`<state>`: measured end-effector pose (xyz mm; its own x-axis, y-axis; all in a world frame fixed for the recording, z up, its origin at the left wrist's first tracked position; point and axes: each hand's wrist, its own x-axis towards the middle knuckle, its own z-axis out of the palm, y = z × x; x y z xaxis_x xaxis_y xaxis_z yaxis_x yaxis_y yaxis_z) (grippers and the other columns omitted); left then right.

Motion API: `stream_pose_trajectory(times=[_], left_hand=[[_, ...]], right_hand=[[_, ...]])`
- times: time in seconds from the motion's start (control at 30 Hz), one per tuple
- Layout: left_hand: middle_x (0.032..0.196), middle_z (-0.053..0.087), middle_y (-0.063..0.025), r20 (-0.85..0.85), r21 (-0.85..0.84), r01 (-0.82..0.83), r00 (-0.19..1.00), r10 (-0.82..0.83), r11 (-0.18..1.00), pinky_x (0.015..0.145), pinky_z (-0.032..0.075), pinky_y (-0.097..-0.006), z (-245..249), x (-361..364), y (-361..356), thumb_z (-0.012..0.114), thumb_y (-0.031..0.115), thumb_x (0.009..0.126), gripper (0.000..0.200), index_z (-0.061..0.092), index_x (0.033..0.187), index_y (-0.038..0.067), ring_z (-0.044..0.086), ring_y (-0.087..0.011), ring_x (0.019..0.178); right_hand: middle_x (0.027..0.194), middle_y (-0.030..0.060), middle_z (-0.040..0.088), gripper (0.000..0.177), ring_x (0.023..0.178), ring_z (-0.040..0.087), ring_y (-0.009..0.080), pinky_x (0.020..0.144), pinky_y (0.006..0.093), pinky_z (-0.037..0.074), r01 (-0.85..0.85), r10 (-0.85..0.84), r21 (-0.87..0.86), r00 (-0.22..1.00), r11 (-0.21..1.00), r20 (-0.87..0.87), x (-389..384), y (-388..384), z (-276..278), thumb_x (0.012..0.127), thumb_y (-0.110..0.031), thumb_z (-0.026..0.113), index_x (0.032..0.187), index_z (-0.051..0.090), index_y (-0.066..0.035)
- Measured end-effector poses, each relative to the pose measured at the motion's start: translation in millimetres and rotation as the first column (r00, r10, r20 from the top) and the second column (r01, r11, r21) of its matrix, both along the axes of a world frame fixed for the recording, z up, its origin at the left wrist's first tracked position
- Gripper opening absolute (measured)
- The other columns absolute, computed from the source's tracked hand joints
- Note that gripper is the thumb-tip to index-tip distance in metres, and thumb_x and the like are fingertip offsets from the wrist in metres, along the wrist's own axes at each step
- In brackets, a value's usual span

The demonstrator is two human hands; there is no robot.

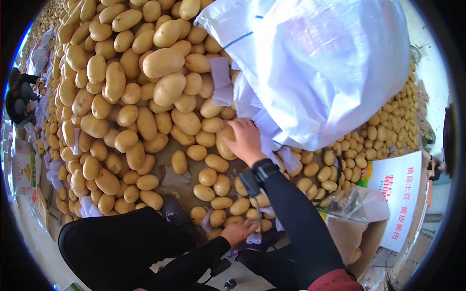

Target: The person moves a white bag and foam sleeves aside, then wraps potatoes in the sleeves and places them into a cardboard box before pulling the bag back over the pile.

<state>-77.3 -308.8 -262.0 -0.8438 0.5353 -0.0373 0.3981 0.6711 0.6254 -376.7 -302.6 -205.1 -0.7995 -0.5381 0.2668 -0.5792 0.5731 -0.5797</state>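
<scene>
My right hand (245, 141), with a dark band on the wrist, is closed around the side of a potato (224, 140) in the pile. Lower down, close to my knees, my left hand (237, 233) has its fingers bent over a small white foam net sleeve (254, 238); part of the grip is hidden. Loose potatoes (221, 202) lie between the two hands. A folded white foam net (222, 80) rests on the potatoes above my right hand. More foam netting (266, 122) sticks out from under the big bag beside that hand.
A large white woven bag (320, 72) covers the upper right of the pile. Potatoes (111, 121) heap up on the left. A printed cardboard box (395, 199) with clear plastic stands at right. Another person (22, 94) sits at the far left, near more boxes (24, 162).
</scene>
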Motion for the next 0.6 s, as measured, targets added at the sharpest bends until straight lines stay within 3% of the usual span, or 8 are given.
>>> stream_pose_trajectory(times=[0.1, 0.17, 0.27, 0.33, 0.4, 0.43, 0.47, 0.6], left_hand=[[0.101, 0.057, -0.0094, 0.044, 0.200, -0.043, 0.998, 0.035, 0.979, 0.067, 0.055, -0.0410, 3.2, -1.4, -12.7, 0.062, 0.013, 0.081, 0.044, 0.052, 0.123, 0.014, 0.064, -0.0320, 0.085], [0.100, 0.058, -0.0123, 0.197, 0.353, -0.368, 0.928, 0.316, 0.860, 0.067, 0.054, -0.0423, 4.9, -7.4, -12.5, 0.063, 0.009, 0.080, 0.044, 0.054, 0.123, 0.013, 0.064, -0.0347, 0.083], [0.098, 0.060, -0.0164, 0.295, 0.406, -0.600, 0.800, 0.522, 0.689, 0.066, 0.052, -0.0432, 5.3, -33.6, -22.7, 0.062, 0.004, 0.081, 0.034, 0.060, 0.115, 0.010, 0.063, -0.0382, 0.081], [0.094, 0.060, -0.0168, 0.445, 0.345, -0.744, 0.666, 0.598, 0.572, 0.067, 0.051, -0.0412, 34.7, -58.8, -36.4, 0.062, 0.004, 0.083, 0.021, 0.061, 0.104, 0.005, 0.062, -0.0397, 0.080], [0.094, 0.060, -0.0161, 0.549, 0.355, -0.802, 0.595, 0.587, 0.481, 0.067, 0.051, -0.0407, 13.6, -60.7, -34.0, 0.064, 0.005, 0.082, 0.020, 0.061, 0.102, 0.004, 0.061, -0.0395, 0.080], [0.093, 0.060, -0.0154, 0.638, 0.352, -0.850, 0.524, 0.564, 0.392, 0.068, 0.050, -0.0402, 6.3, -62.9, -35.8, 0.065, 0.007, 0.081, 0.020, 0.061, 0.100, 0.003, 0.061, -0.0392, 0.079], [0.093, 0.061, -0.0130, 0.472, 0.290, -0.838, 0.545, 0.693, 0.462, 0.069, 0.050, -0.0404, 23.3, -70.5, -39.0, 0.067, 0.010, 0.079, 0.017, 0.063, 0.094, 0.003, 0.061, -0.0366, 0.082], [0.090, 0.063, -0.0103, 0.101, 0.178, -0.815, 0.573, 0.813, 0.552, 0.075, 0.049, -0.0419, 46.2, -80.5, -65.4, 0.067, 0.013, 0.079, 0.007, 0.065, 0.082, 0.007, 0.061, -0.0320, 0.087]], right_hand=[[0.101, 0.0148, 0.062, 0.052, 0.096, 0.058, 0.0354, 0.080, 0.0454, 0.048, 0.135, -0.112, 0.172, 0.984, 0.976, -0.138, -9.2, -69.5, -24.8, 0.072, -0.032, 0.082, 0.103, 0.053, -0.003], [0.099, 0.0152, 0.063, 0.056, 0.096, 0.059, 0.0346, 0.082, 0.0451, 0.047, 0.230, -0.231, 0.104, 0.973, 0.968, -0.002, -1.0, -83.5, -35.9, 0.071, -0.037, 0.082, 0.105, 0.053, -0.003], [0.095, 0.0161, 0.063, 0.054, 0.090, 0.061, 0.0367, 0.077, 0.0472, 0.048, 0.119, -0.123, 0.122, 0.992, 0.985, 0.031, 19.1, -63.5, -19.9, 0.072, -0.038, 0.080, 0.106, 0.053, -0.004], [0.103, 0.0185, 0.064, 0.051, 0.096, 0.062, 0.0377, 0.079, 0.0467, 0.049, -0.052, -0.094, 0.267, 0.857, 0.962, 0.507, 19.0, -44.9, 19.0, 0.073, -0.035, 0.078, 0.108, 0.056, -0.006], [0.112, 0.0196, 0.063, 0.050, 0.104, 0.061, 0.0375, 0.082, 0.0462, 0.049, -0.103, -0.157, 0.332, 0.727, 0.938, 0.668, 14.8, -44.7, 27.0, 0.073, -0.033, 0.077, 0.111, 0.058, -0.007], [0.122, 0.0199, 0.057, 0.047, 0.111, 0.056, 0.0374, 0.085, 0.0458, 0.048, 0.044, -0.096, 0.245, 0.974, 0.968, 0.204, 10.2, -51.4, 16.7, 0.077, -0.029, 0.073, 0.117, 0.058, -0.009], [0.133, 0.0203, 0.052, 0.045, 0.119, 0.052, 0.0373, 0.088, 0.0454, 0.048, 0.126, -0.092, 0.085, 0.940, 0.988, -0.328, 2.4, -60.0, 4.5, 0.081, -0.024, 0.068, 0.122, 0.059, -0.011], [0.136, 0.0185, 0.046, 0.041, 0.120, 0.048, 0.0370, 0.090, 0.0462, 0.048, 0.110, 0.093, 0.438, 0.905, 0.892, -0.416, -24.9, -77.2, -37.1, 0.090, -0.013, 0.048, 0.130, 0.056, -0.015]])
